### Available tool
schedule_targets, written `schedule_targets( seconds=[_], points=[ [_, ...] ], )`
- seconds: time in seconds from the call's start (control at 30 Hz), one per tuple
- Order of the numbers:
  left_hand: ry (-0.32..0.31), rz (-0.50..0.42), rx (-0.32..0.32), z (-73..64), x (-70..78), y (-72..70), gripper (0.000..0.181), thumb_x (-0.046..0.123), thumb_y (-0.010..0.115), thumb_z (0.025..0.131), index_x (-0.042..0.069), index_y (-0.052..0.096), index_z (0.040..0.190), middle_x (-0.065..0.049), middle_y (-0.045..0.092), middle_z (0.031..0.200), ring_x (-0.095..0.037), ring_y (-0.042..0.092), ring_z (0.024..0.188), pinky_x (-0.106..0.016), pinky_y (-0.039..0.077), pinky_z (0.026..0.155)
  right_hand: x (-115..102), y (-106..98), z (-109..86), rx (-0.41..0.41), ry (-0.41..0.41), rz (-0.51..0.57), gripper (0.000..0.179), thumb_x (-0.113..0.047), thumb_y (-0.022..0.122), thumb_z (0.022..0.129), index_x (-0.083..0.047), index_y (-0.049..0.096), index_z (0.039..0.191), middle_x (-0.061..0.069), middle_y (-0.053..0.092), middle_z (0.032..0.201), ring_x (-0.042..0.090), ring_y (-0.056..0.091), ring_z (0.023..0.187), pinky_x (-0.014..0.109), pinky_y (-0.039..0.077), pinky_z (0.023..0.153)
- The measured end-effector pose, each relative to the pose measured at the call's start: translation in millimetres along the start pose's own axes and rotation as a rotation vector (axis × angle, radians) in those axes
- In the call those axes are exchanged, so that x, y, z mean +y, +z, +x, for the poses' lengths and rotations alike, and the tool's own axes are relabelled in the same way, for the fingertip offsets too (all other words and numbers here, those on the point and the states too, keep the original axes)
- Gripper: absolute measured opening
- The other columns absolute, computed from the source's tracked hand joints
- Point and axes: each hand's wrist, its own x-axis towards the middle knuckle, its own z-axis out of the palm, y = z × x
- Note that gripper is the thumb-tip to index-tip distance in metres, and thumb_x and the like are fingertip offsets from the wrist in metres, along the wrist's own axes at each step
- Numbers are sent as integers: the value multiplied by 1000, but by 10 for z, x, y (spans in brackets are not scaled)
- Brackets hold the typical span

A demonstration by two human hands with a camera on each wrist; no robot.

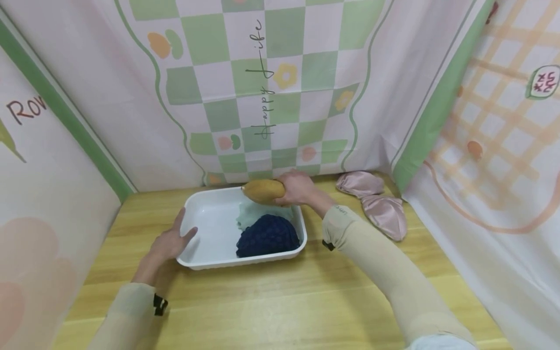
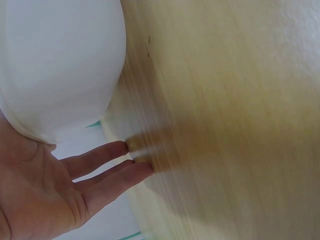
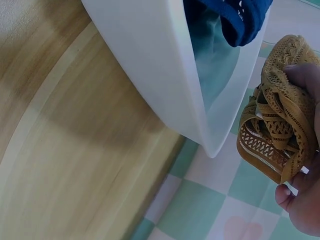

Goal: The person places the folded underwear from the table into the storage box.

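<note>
So, the mustard-brown folded fabric garment with openwork lace bands (image 1: 263, 191) is up by the back rim of a white rectangular tray (image 1: 210, 238), about one o'clock from its middle, and the right hand (image 1: 298, 188) has it pinched between thumb and fingers. Can't tell if it's touching the rim. Inside the tray, a bunched navy fabric piece (image 1: 269, 236) sits around four o'clock, partly covering a pale mint cloth (image 1: 251, 213) at one o'clock. The left hand (image 1: 168, 243) is loose, fingers straight, against the tray's nine o'clock end. Out at three o'clock, a two-lobed pink satin piece (image 1: 372, 204) lies on the yellowish wood-grain table (image 1: 253, 306). Green-and-white checked curtain (image 1: 284, 107) at twelve.
</note>
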Motion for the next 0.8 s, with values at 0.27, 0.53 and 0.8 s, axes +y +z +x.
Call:
schedule_targets(
  seconds=[0.27, 0.53, 0.8],
  points=[
    [-7, -13, 0, -2, 0, -5, 89, 66, 29, 101, 20, -23, 157, -38, 37, 149, -53, 59, 115, -58, 51, 89, -30, 64, 22, -37, 2, -18, 66, -55, 76, 77, -11, 67, 125, 6, 68, 127, 29, 57, 114, 48, 49, 99],
    [3, -7, 4, 1, -5, 10, 89, 66, 28, 101, 19, -22, 158, -38, 38, 149, -51, 61, 113, -55, 53, 85, -57, 101, -38, -141, 22, -21, 87, -66, 76, 74, -18, 55, 144, 9, 55, 147, 34, 44, 135, 58, 31, 117],
    [-10, -21, 0, -9, 1, 1, 88, 65, 29, 101, 20, -22, 157, -38, 35, 151, -56, 54, 121, -60, 50, 92, -48, 84, -49, -148, 36, 2, 85, -64, 74, 76, -16, 54, 144, 10, 54, 148, 35, 42, 139, 57, 30, 118]
  ],
)
